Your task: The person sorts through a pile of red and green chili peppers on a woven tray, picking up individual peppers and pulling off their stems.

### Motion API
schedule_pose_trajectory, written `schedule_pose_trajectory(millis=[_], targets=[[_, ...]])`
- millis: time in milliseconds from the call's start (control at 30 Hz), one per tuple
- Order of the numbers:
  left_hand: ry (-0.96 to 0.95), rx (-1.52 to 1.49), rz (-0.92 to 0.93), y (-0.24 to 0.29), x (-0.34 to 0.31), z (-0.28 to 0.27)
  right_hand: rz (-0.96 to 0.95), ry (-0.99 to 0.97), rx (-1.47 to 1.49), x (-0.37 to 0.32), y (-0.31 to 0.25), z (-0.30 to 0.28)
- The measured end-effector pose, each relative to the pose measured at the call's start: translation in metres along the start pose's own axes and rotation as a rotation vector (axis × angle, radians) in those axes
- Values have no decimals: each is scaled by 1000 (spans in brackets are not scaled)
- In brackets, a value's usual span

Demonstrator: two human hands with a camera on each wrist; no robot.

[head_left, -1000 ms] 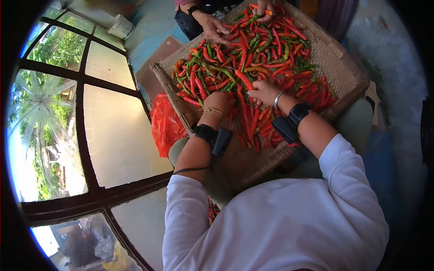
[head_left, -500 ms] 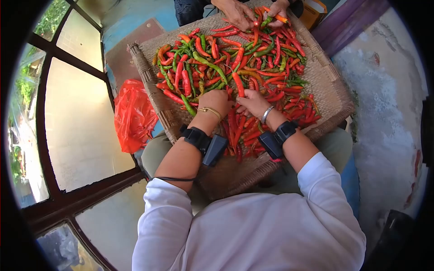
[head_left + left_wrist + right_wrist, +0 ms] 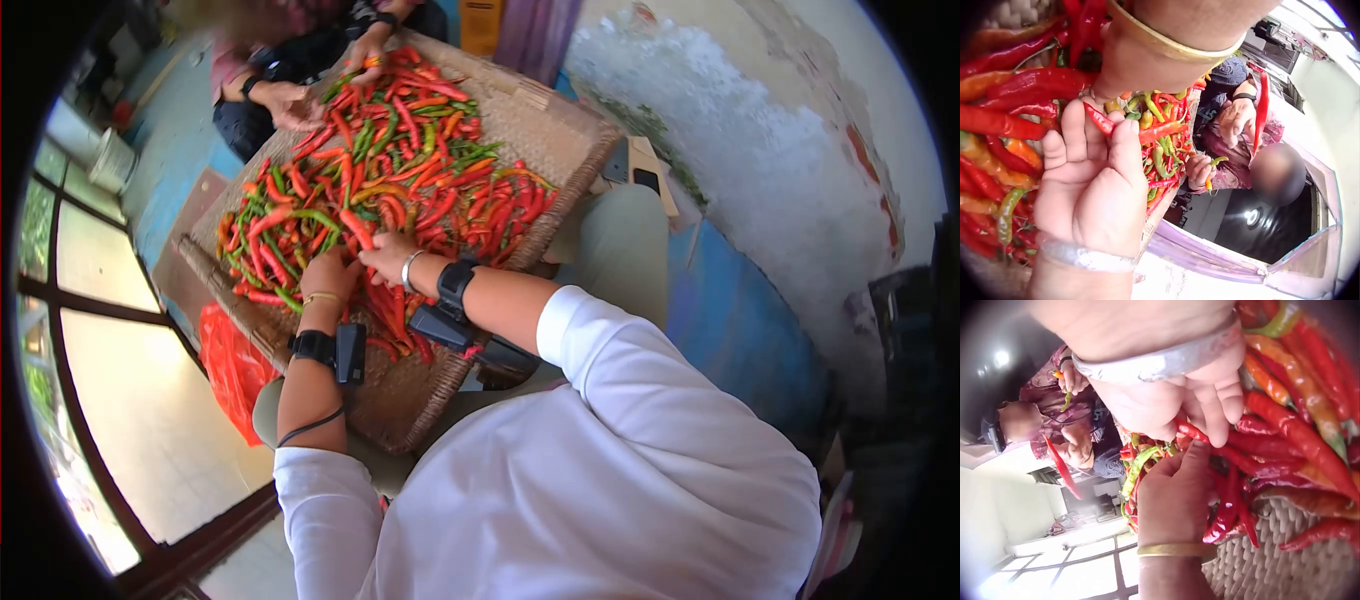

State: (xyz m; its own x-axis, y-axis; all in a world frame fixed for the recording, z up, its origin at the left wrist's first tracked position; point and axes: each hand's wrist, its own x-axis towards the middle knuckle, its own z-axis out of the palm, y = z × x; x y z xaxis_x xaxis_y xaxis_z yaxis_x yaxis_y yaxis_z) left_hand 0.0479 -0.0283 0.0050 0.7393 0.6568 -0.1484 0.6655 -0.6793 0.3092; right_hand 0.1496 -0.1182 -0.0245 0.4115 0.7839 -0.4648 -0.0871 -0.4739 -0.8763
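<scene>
My right hand (image 3: pixel 393 258), with a silver bracelet, pinches a red chili (image 3: pixel 1099 119) between thumb and fingers over the pile. Close beside it, my left hand (image 3: pixel 328 275), with a gold bangle, has its thumb and fingertips curled at the same chili (image 3: pixel 1191 431); its grip is partly hidden. Another red chili (image 3: pixel 356 228) shows just beyond my fingertips in the head view. Red, green and orange chilies (image 3: pixel 430 190) are heaped on a woven tray (image 3: pixel 540 125) across my lap.
Another person's hands (image 3: pixel 288 104) are at the tray's far side, one with a green and orange chili (image 3: pixel 1215 164). A red plastic bag (image 3: pixel 232 370) lies left of the tray, near windows. A phone (image 3: pixel 647 180) lies to the right, by the wall.
The head view has swung, shifting the tray left. My hands remain close together at the near part of the pile. The other person's hands have moved apart.
</scene>
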Motion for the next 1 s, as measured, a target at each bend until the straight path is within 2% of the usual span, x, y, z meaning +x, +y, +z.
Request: schedule_pose_trajectory(millis=[67,133,233,300,333,400,467,500,767,1000], targets=[[36,28,65,-15,11,17,-36,14,-114,-30,-15,-2],[50,-49,71,-5,2,8,-124,-3,-101,-50,-16,-7],[70,-39,79,7,-6,8,-118,-13,-112,-62,-6,-18],[101,123,-19,16,-11,9,-106,-7,-134,-59,-2,-26],[96,138,-4,19,-12,10,-91,-19,-179,-62,-1,-30],[76,326,-15,22,-12,14,-88,25,-87,-68,2,-31],[108,325,30,19,-13,17,-214,64,-428,-65,2,-31],[107,279,17,20,-15,17,-142,38,-318,-85,-9,-38],[117,172,-37,13,-16,24,-189,-4,-282,-85,-7,-40],[89,57,-34,-12,0,30,-136,-62,-237,-70,-3,-36]])
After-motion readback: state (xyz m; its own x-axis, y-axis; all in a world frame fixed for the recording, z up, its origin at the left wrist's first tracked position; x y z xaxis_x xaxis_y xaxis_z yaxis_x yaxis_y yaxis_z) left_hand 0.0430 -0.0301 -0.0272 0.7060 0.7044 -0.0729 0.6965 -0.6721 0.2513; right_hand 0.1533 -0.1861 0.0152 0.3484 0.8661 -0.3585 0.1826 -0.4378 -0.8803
